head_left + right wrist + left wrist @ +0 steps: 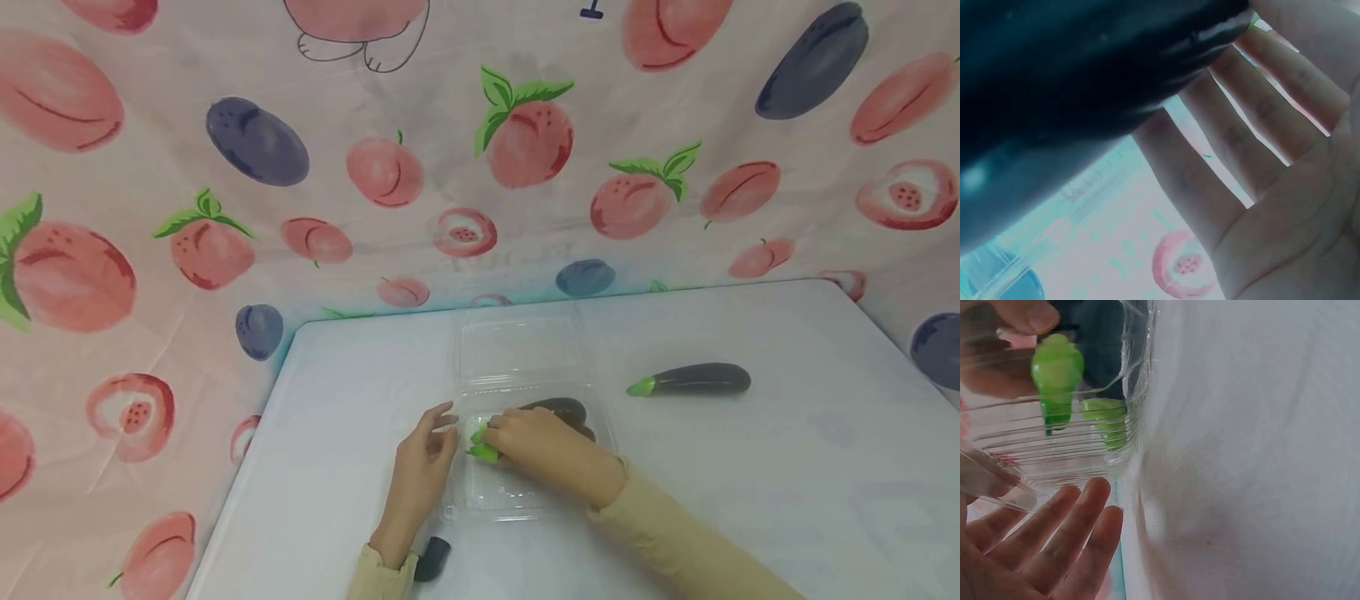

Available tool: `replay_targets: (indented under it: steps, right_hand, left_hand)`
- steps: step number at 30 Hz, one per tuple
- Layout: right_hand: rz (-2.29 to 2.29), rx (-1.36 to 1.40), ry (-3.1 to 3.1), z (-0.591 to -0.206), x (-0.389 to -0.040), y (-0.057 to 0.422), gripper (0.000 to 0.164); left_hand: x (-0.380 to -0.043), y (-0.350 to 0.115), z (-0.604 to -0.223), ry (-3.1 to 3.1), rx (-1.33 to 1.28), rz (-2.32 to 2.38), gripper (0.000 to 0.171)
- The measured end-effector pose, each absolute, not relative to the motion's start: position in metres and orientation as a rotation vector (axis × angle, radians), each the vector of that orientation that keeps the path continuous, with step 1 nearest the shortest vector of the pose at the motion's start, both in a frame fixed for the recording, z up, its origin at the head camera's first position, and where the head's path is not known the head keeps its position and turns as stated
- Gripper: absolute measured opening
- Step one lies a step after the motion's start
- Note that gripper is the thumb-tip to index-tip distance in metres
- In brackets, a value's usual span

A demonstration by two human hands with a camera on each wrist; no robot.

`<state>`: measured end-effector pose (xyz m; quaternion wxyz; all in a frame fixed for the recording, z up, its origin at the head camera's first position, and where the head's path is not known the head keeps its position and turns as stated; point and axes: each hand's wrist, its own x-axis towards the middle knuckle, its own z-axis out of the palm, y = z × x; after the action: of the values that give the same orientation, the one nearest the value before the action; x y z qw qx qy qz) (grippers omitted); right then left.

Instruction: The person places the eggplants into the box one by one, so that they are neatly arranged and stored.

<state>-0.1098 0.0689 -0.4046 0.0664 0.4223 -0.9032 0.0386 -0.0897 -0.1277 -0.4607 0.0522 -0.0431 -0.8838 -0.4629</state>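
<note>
A clear plastic clamshell box [491,498] lies with its lid folded back. Inside, toward the far side, is one dark eggplant [562,407] with a green cap. My right hand [551,446] grips a second eggplant [1085,75] inside the box, its green cap [483,452] pointing left. In the right wrist view, the fingers reach that eggplant's dark side, and the thumb is at the upper right. At the box's left side, my left hand [422,471] has its fingers loosely extended. The left wrist view shows these fingertips right at the ridged clear wall.
Another eggplant [701,379] lies on the white table [750,475] to the right of the box. The clear lid [521,346] extends toward the table's back edge. A fruit-print cloth [450,142] hangs behind. A small black object [432,558] sits by the left sleeve.
</note>
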Motion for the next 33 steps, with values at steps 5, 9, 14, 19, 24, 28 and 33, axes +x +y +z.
replay_targets:
  steps: [5, 9, 14, 19, 24, 28, 33]
  right_hand:
    - [0.124, 1.263, -2.718, -0.41, -0.112, 0.067, 0.013]
    - [0.131, 1.256, -2.69, -0.415, -0.114, 0.065, 0.014]
    - [0.121, 1.261, -2.715, -0.418, -0.116, 0.062, 0.01]
    - [0.118, 1.277, -2.722, -0.418, -0.117, 0.06, 0.009]
    - [0.124, 1.279, -2.709, -0.419, -0.117, 0.06, 0.012]
    - [0.095, 1.28, -2.712, -0.422, -0.118, 0.059, 0.01]
    - [0.077, 1.282, -2.724, -0.425, -0.119, 0.06, 0.01]
  left_hand:
    - [-0.09, -0.128, -0.461, -2.679, -0.14, -1.411, 0.038]
    - [-0.091, -0.128, -0.462, -2.677, -0.136, -1.41, 0.038]
    - [-0.092, -0.129, -0.462, -2.682, -0.139, -1.403, 0.038]
    - [-0.09, -0.129, -0.462, -2.687, -0.147, -1.398, 0.038]
    - [-0.09, -0.128, -0.462, -2.692, -0.149, -1.389, 0.038]
    - [-0.09, -0.128, -0.461, -2.693, -0.145, -1.388, 0.038]
    - [-0.09, -0.129, -0.461, -2.692, -0.138, -1.396, 0.038]
